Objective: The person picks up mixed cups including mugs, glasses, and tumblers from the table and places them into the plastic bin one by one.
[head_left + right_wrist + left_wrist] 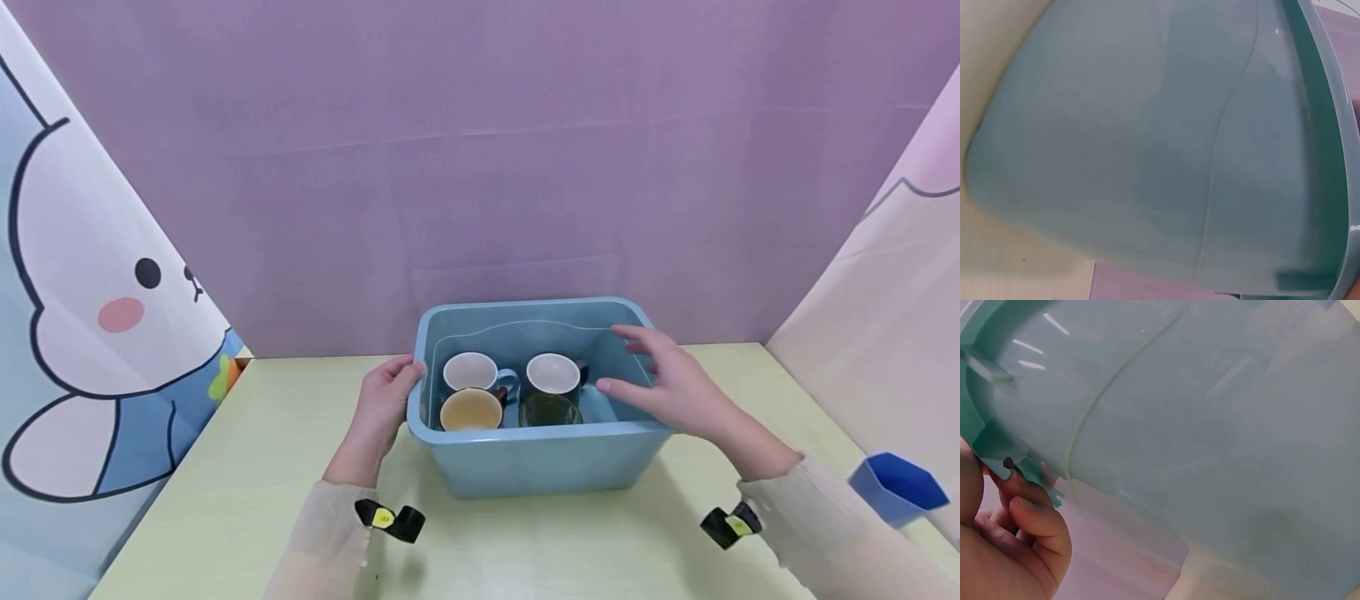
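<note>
A light blue plastic bin [536, 462] sits upright on the table with several cups inside. At its back left is a white-lined mug [470, 372] with a blue handle, and in front of that a mug with a cream interior [471, 411]. To their right stand a dark mug with a white interior [552, 372] and a dark see-through glass [551, 411]. My left hand [384, 400] grips the bin's left rim, thumb on top, fingers curled under it in the left wrist view. Over the right rim, my right hand [675, 382] has its fingers spread and holds nothing.
The pale table [300, 467] ends at a purple cloth [480, 167] behind the bin. A blue angular cup [892, 492] stands at the right, beside my sleeve. Printed cloths hang at both sides, the left one [97, 333] with a cartoon animal.
</note>
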`<state>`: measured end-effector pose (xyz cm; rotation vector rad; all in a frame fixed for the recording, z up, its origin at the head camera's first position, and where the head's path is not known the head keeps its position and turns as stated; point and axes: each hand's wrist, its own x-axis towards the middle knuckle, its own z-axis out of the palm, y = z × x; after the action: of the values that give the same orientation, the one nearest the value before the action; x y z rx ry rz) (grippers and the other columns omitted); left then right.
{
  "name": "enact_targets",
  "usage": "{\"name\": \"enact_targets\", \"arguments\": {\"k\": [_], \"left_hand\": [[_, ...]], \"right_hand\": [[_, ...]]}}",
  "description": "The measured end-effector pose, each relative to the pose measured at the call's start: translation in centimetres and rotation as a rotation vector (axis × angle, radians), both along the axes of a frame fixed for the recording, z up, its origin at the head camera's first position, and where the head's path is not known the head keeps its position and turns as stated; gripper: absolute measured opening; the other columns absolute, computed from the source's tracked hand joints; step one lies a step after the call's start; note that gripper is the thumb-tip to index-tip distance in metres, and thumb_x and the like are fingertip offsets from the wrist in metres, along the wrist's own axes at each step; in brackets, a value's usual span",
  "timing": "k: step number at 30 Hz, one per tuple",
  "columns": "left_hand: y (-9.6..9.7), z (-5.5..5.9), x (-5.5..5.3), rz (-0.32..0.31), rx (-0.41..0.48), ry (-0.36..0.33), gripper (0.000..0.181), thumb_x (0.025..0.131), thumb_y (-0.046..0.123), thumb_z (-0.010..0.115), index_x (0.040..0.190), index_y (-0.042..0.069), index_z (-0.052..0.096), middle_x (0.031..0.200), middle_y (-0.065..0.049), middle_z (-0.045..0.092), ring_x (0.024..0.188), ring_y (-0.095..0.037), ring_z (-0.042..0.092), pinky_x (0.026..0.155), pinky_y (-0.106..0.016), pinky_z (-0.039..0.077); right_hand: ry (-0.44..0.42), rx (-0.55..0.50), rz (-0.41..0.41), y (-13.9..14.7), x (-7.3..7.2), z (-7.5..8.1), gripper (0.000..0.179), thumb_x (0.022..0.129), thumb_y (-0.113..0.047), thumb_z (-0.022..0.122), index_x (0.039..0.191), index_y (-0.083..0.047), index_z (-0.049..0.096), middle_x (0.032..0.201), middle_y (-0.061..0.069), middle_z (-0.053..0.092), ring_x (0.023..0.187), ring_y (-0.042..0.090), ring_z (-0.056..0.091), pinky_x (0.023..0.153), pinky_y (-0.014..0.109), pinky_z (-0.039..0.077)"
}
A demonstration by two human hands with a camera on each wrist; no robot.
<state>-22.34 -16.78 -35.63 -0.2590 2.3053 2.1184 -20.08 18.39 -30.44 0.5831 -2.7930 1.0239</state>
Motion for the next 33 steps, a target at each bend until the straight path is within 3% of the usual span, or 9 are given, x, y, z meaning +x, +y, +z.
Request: {"name": "enact_targets", "arguments": {"k": [17,33], "left_hand": [[0.0,0.2,0.0,-0.007,-0.006,0.008,0.040,0.096,0.030,0.049,0.129,0.007,0.056,0.121,-0.018,0.060,0.103,-0.030,0.064,0.086,-0.037,0.053],[0.0,0.2,0.1,-0.014,0.000,0.003,0.041,0.096,0.030,0.049,0.130,0.006,0.054,0.123,-0.019,0.059,0.105,-0.030,0.064,0.089,-0.039,0.052]], "right_hand": [[0.141,-0.072,-0.020,1.1,1.0,-0.3,0.076,0.078,-0.029,0.077,0.140,-0.005,0.040,0.140,0.016,0.044,0.122,0.037,0.047,0.096,0.056,0.041],[0.157,-0.112,-0.072,2.6,2.1,-0.6,0.076,0.077,-0.025,0.078,0.140,-0.007,0.040,0.136,0.016,0.047,0.124,0.037,0.045,0.096,0.060,0.038]]}}
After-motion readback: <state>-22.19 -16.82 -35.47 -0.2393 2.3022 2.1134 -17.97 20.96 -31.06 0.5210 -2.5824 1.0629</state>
